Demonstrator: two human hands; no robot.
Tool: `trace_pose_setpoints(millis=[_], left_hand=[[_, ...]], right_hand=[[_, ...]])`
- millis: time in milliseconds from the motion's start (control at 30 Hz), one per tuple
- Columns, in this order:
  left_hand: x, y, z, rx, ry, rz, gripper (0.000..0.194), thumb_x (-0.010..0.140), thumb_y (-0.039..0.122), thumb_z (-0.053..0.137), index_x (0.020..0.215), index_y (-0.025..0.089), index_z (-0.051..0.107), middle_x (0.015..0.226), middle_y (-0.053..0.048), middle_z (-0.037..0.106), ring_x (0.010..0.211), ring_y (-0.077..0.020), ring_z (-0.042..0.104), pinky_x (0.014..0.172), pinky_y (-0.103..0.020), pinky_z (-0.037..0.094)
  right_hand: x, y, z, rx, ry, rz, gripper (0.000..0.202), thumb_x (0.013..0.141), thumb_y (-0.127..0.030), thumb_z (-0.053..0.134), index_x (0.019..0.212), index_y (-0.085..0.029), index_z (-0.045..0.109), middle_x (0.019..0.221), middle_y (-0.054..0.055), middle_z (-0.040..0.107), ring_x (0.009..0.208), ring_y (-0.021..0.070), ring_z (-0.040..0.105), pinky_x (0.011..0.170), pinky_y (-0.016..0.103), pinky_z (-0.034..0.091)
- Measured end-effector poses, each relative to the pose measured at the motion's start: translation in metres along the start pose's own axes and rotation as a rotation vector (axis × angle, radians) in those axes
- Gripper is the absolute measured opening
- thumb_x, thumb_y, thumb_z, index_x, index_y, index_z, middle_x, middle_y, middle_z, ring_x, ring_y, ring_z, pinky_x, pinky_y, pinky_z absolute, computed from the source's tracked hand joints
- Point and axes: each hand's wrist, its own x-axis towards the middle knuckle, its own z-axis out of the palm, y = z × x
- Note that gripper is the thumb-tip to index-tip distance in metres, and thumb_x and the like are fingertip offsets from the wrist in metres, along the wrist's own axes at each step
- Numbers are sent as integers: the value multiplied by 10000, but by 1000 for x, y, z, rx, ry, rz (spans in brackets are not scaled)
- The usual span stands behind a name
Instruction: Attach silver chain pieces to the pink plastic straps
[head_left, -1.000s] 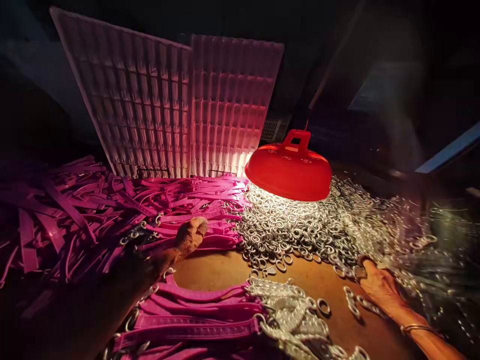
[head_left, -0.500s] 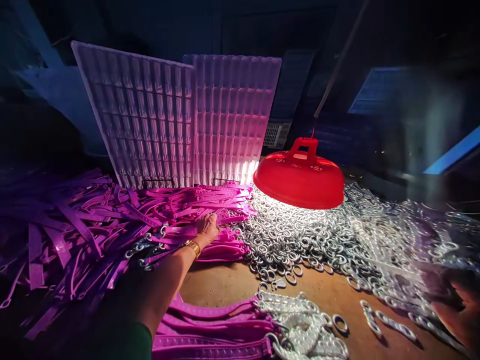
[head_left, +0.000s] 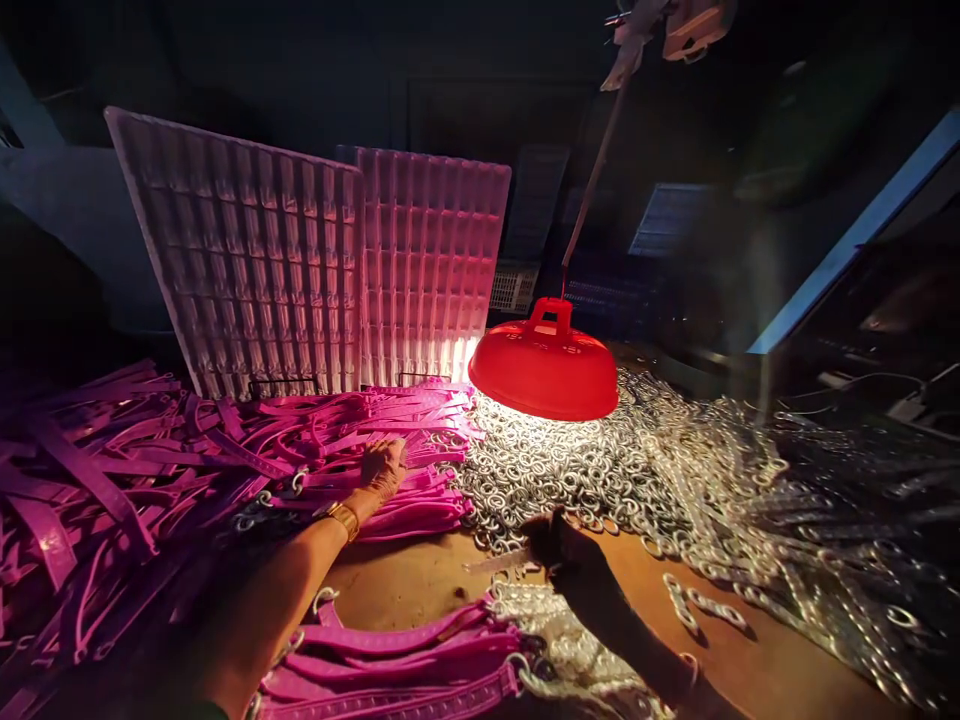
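Observation:
My left hand (head_left: 384, 468), with a gold watch (head_left: 345, 521) on the wrist, is closed over the bundle of pink straps (head_left: 420, 505), its fingers gripping a strap. To the right, my right hand (head_left: 553, 548) is in dark shadow and bent closed above the bare tabletop. A blurred pale strip (head_left: 499, 563) sticks out leftward from it; its kind is unclear. Close to me lie more pink straps (head_left: 397, 665) joined to white chains (head_left: 581, 640). Beyond my right hand spreads a heap of metal rings (head_left: 540, 465).
A red lamp (head_left: 544, 370) hangs low over the rings. Two ribbed clear panels (head_left: 247, 270) stand upright behind the straps. Loose pink straps (head_left: 97, 480) pile up at left, and pale chains (head_left: 720, 470) cover the right side. Short chain pieces (head_left: 701, 605) lie on the brown tabletop (head_left: 412, 580).
My right hand has come in from the far right edge to the middle, below the lamp. My left hand stays on the straps. The view has turned slightly right.

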Motion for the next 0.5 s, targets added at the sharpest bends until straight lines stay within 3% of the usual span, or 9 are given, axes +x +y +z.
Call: trace_pose_setpoints(millis=[133,233,300,400,500], left_hand=[[-25,4,-21,-306,25,72,264,845,275,398,916,155,622,884,-97,648,857,-210,597,811,-339,437],[-54,11,-18,-817,31,-90,336,858,380,343,851,162,599,808,-67,627,811,-178,601,776,-309,475],[-72,16,-10,-1007,-29,-241,340,835,419,363,837,170,596,752,-43,610,762,-167,590,725,-287,486],[-90,21,-2,-1023,-229,-342,272,709,398,577,851,171,624,653,1,574,624,-139,513,581,-242,432],[-95,29,-3,-968,-555,-315,338,674,410,619,898,158,640,549,40,493,475,-87,352,445,-221,250]], right_hand=[[15,1,39,244,-142,9,194,705,-264,500,821,-161,616,625,-4,534,544,101,481,467,206,412],[30,5,69,346,-191,98,193,658,-240,522,815,-161,602,623,-15,526,515,94,486,399,184,397],[39,6,85,368,-201,119,183,665,-250,533,812,-161,595,601,-24,522,488,84,475,391,181,400],[48,5,101,360,-221,135,139,700,-244,520,795,-162,580,577,-32,523,454,72,461,412,193,417],[49,4,105,362,-264,184,117,711,-258,535,776,-164,561,583,-33,528,442,74,468,423,207,437]])
